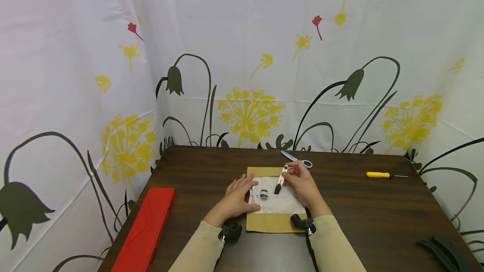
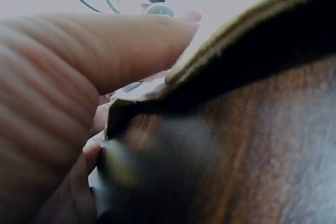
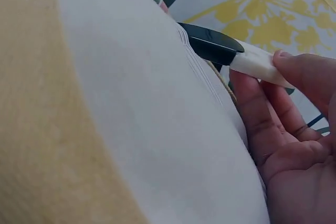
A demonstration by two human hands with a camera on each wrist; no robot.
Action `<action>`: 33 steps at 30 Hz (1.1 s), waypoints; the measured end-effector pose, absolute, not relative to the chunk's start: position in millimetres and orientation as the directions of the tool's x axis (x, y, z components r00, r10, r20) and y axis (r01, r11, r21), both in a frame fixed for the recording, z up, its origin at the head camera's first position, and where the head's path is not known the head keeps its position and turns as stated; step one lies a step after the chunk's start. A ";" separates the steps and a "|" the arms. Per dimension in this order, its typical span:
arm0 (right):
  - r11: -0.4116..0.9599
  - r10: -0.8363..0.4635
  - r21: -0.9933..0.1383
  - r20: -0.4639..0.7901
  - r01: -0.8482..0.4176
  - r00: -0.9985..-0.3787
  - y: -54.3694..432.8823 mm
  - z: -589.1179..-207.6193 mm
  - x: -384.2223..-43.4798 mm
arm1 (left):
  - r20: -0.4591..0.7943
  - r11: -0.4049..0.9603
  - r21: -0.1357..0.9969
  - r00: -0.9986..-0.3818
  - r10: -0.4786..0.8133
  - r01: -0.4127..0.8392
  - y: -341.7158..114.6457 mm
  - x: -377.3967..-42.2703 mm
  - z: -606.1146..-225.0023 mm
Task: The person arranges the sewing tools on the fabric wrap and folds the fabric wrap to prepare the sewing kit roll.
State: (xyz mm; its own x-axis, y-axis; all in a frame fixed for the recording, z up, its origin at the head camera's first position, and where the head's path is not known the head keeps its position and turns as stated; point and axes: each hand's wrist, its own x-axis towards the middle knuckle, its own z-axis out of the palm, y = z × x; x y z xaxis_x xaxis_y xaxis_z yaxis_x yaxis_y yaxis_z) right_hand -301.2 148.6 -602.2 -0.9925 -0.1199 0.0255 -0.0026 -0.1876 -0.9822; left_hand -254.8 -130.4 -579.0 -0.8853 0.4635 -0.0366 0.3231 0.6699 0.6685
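Note:
A tan-and-white fabric pouch [image 1: 276, 222] lies opened out before me. My right hand [image 1: 302, 184] pinches a small white-handled tool with a black tip [image 1: 280, 181] between thumb and fingers, its black end angled down over the white cloth. In the right wrist view, the tool [image 3: 210, 43] overlaps layered white cloth edges [image 3: 202, 72]. My left hand [image 1: 238, 197] rests at the pouch's left edge with fingers spread, thumb [image 2: 142, 43] across the cloth. Between the hands sit a green-and-white roll [image 1: 264, 194] and a pink-and-white bundle [image 1: 254, 195].
Light blue scissors [image 1: 291, 155] lie behind the pouch. On the right are a yellow-handled screwdriver [image 1: 378, 175] and a dark green curved object [image 1: 444, 251]. A long red case [image 1: 145, 230] lies on the left of the brown table [image 1: 348, 205]. A flowered curtain [image 1: 242, 32] hangs behind.

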 end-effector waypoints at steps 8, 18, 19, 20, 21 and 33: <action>-0.047 -0.212 -0.999 0.006 0.004 -0.977 147.5 -602.8 -300.8 | -0.051 0.675 0.666 -0.884 0.466 0.318 -129.7 -255.4 -574.7; 0.131 -0.324 -0.986 0.052 -0.099 -0.945 147.1 -604.2 -298.9 | -0.050 0.677 0.665 -0.885 0.462 0.316 -128.8 -255.9 -575.7; 0.144 -0.331 -0.984 0.053 -0.106 -0.942 147.0 -604.7 -299.1 | -0.048 0.676 0.665 -0.886 0.462 0.316 -128.6 -255.8 -575.5; 0.153 -0.336 -0.982 0.051 -0.108 -0.940 147.0 -605.2 -299.7 | -0.046 0.676 0.665 -0.886 0.461 0.317 -128.5 -255.7 -575.5; 0.158 -0.339 -0.981 0.049 -0.108 -0.939 146.9 -605.1 -299.6 | -0.045 0.676 0.665 -0.887 0.460 0.317 -128.4 -255.5 -575.6; 0.208 -0.351 -0.970 0.045 -0.124 -0.935 143.7 -594.9 -292.4 | -0.041 0.673 0.668 -0.887 0.460 0.318 -128.6 -254.6 -576.4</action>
